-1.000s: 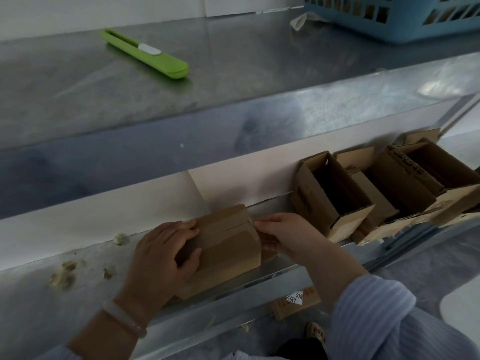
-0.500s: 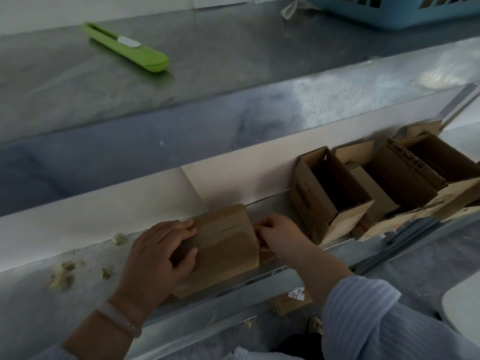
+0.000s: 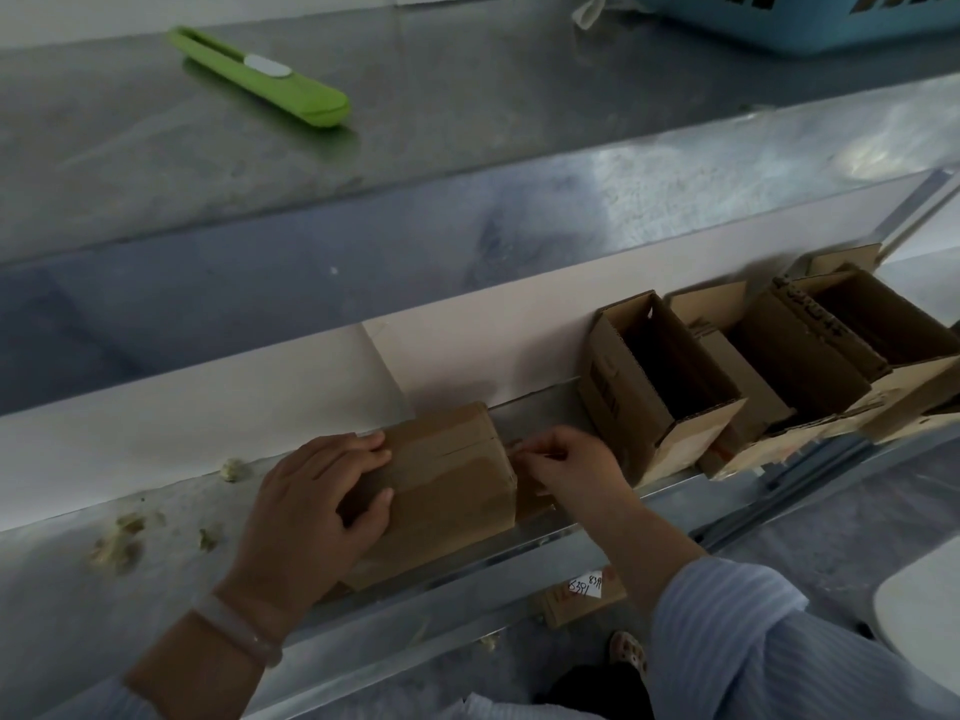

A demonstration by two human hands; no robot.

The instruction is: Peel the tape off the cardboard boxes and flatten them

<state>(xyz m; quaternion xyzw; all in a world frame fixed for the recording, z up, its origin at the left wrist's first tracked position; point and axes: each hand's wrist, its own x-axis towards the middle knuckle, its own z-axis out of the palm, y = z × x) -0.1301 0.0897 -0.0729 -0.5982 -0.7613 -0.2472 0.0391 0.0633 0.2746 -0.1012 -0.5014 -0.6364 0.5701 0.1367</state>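
**Item:** closed cardboard box point(image 3: 457, 491), on the lower metal shelf point(image 3: 156, 574), against the pale back panel.

**Step in hand, as judged:** lifting the end of the tape point(image 3: 441, 462) at the box's right edge.

**Handling advice:** Keep the box pinned flat. Draw the strip back low along the seam so it comes away whole and does not tear the paper face.

**Appearance:** Plain brown and small, with glossy tape of nearly the same colour over the top and down the near face. A thin slit line crosses the top.

**Left hand** point(image 3: 317, 511): grip curled over the box's left end, thumb on the near face, holding it down.

**Right hand** point(image 3: 566, 465): grip closed to a pinch, thumb and forefinger on the tape end at the right edge.

**Nearby:**
- Open boxes point(image 3: 654, 387) stand in a row to the right on the same shelf.
- Scraps point(image 3: 117, 543) lie to the left.
- A green cutter point(image 3: 260, 77) lies on the tabletop point(image 3: 493, 127) above.
- A blue basket point(image 3: 805, 23) sits at the far corner of the tabletop.
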